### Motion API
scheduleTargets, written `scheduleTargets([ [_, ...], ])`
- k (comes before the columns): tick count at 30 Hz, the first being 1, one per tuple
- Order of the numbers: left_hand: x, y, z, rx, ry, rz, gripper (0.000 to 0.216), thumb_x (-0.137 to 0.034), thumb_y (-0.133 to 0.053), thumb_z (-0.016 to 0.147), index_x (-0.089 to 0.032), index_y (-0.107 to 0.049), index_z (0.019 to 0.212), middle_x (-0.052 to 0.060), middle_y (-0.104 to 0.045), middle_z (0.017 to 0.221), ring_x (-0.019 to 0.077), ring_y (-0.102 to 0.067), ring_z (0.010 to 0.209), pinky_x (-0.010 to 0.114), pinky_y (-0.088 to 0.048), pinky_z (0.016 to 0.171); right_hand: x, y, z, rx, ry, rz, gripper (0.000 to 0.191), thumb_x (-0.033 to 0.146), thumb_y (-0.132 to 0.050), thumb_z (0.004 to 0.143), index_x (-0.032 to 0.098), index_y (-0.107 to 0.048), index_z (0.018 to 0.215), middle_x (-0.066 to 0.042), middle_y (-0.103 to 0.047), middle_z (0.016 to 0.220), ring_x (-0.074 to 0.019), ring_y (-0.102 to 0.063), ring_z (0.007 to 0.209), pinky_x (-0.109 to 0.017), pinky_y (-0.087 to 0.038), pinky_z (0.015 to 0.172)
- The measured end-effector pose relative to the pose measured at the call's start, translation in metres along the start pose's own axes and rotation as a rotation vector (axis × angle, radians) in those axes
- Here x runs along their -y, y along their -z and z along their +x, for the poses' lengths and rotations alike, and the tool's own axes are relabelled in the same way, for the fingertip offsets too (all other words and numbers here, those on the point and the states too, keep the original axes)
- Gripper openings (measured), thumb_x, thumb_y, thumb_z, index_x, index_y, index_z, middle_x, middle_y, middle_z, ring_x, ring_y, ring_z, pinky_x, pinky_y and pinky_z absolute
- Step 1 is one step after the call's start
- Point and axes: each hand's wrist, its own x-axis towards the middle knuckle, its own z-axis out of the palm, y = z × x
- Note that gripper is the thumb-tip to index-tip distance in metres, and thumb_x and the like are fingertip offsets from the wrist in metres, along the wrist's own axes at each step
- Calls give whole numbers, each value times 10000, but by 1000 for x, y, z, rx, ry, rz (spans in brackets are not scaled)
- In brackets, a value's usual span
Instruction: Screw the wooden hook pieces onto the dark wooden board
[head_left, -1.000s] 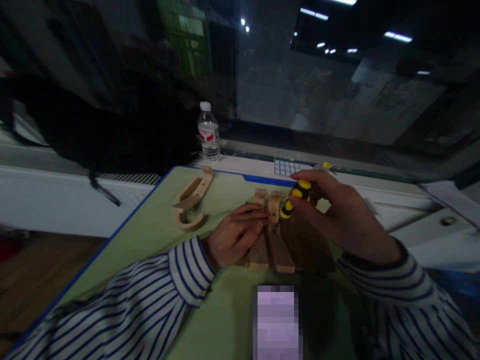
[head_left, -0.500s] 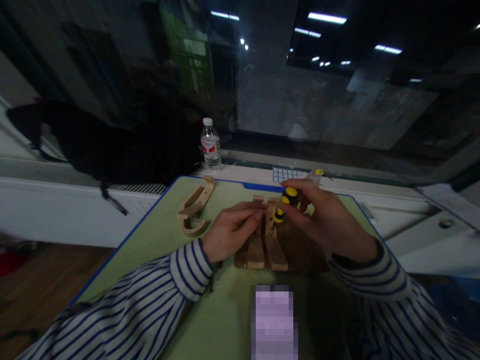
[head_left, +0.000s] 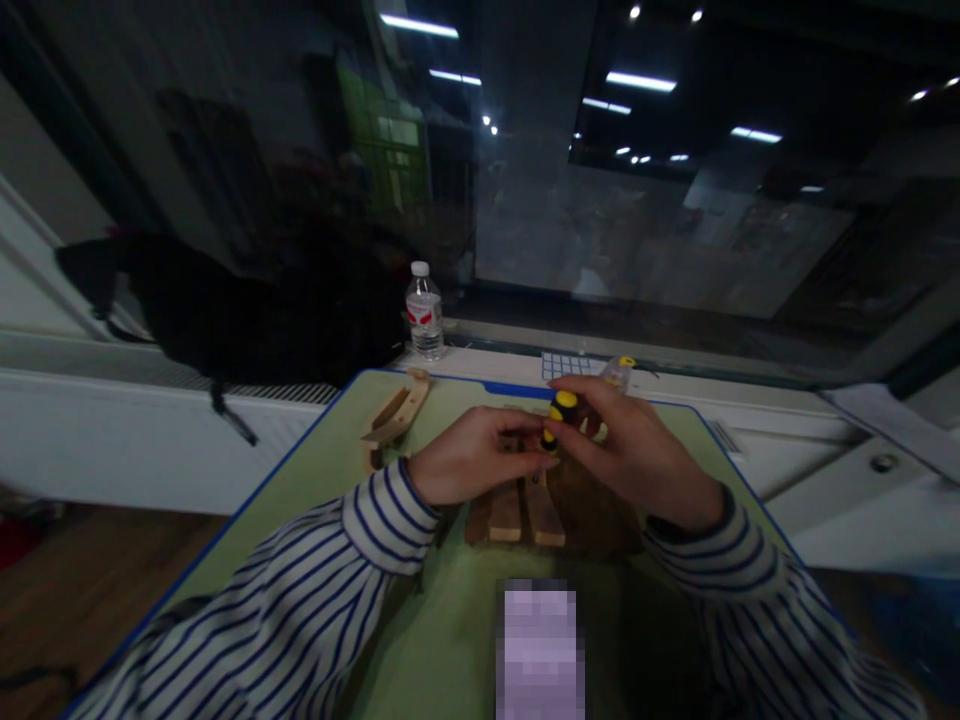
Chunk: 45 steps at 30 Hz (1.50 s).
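My right hand (head_left: 626, 440) grips a small screwdriver (head_left: 563, 405) by its yellow and black handle, holding it upright and slightly tilted. My left hand (head_left: 472, 455) is closed in a pinch around the screwdriver's lower end; its fingers hide the tip and whatever they hold there. Beneath both hands lie two pale wooden strips (head_left: 506, 518), side by side on a dark brown board (head_left: 600, 510). A hole shows in the right strip (head_left: 546, 522), just below my left fingertips.
Curved wooden pieces (head_left: 401, 418) lie at the table's back left. The green table (head_left: 420, 640) has a blue rim. A phone (head_left: 540, 650) with a blurred screen is at the front. On the sill stand a water bottle (head_left: 426, 318) and a clear yellow-topped container (head_left: 619, 372); a black bag (head_left: 225, 310) lies left.
My left hand has moved right and up from the left strip to the screwdriver's lower end. The screwdriver has shifted slightly left, and the camera view has tilted up a little.
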Motion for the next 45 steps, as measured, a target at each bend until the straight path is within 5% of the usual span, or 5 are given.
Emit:
scheduleTargets([
  [8, 5, -2, 0, 20, 22, -34, 261, -266, -633, 803, -155, -669, 1036, 27, -703, 935, 166, -639, 906, 281, -494, 838, -1, -1, 0, -10, -19, -9, 348, 261, -557, 856, 214, -501, 1196, -45, -648, 922, -151, -612, 723, -293, -509, 648],
  [19, -3, -9, -2, -167, 37, 155, 242, -350, -693, 750, -188, -707, 931, -2, -711, 830, 150, -643, 765, 239, -483, 714, 1, 0, 1, -17, -43, 5, 328, 292, -573, 854, 218, -510, 1168, -17, -640, 841, -129, -600, 656, -257, -504, 608],
  [36, 1, -9, -3, -100, 0, 196, 215, -333, -610, 827, -199, -697, 972, 5, -710, 875, 145, -635, 801, 237, -459, 756, 1, 2, 0, -1, 47, -81, 439, 242, -540, 862, 183, -469, 1291, -77, -649, 1095, -156, -625, 819, -299, -527, 728],
  [45, -2, -10, -4, -133, -6, 217, 246, -373, -647, 794, -205, -695, 967, -1, -710, 866, 143, -636, 791, 241, -456, 736, 2, 3, 1, 0, 21, -69, 348, 231, -562, 854, 195, -535, 1200, -60, -670, 1008, -148, -625, 764, -296, -535, 697],
])
